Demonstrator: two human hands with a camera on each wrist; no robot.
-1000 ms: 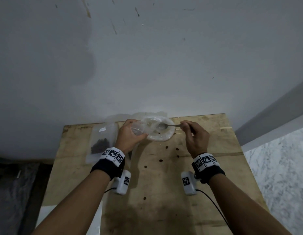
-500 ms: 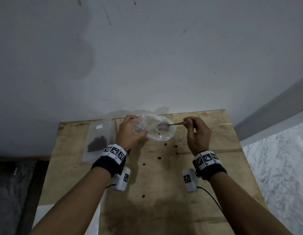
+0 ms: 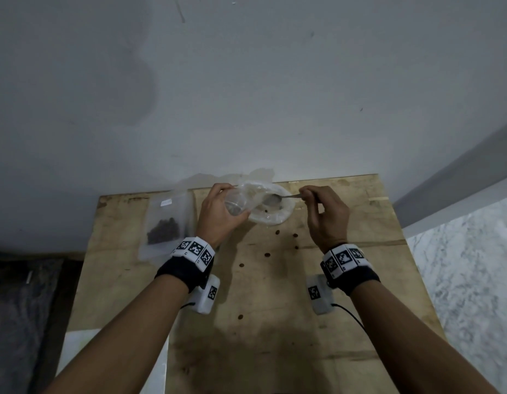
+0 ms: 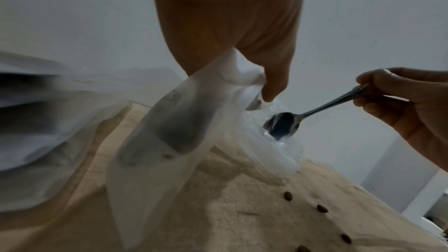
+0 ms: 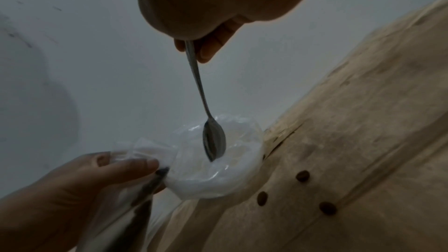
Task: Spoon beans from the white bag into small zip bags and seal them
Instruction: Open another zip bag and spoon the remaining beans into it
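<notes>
A: Wooden table (image 3: 346, 280) across frame bottom. At centre, white bag (image 3: 270, 214) lying open. Left of it, one filled zip bag (image 3: 164, 223) flat — apparently done.

B: And the hands?

A: Left hand (image 3: 218, 217) pinching an almost empty small zip bag (image 4: 169, 131). Right hand (image 3: 326, 216) curled round spoon (image 4: 282, 125), bowl empty above white bag. Loose beans (image 3: 266, 254) spilled mid-frame. Filling and sealing left.

- spoon (image 4: 283, 125): polished metal, shiny
- white bag (image 5: 218, 175): thin crinkled plastic, glossy, milky
- small zip bag (image 4: 169, 131): clear soft plastic film, slightly hazy
- filled zip bag (image 3: 167, 223): clear smooth plastic
- tabletop (image 3: 275, 322): bare plywood, matt, rough, stained
- wall (image 3: 246, 95): matt painted plaster, scuffed
</notes>
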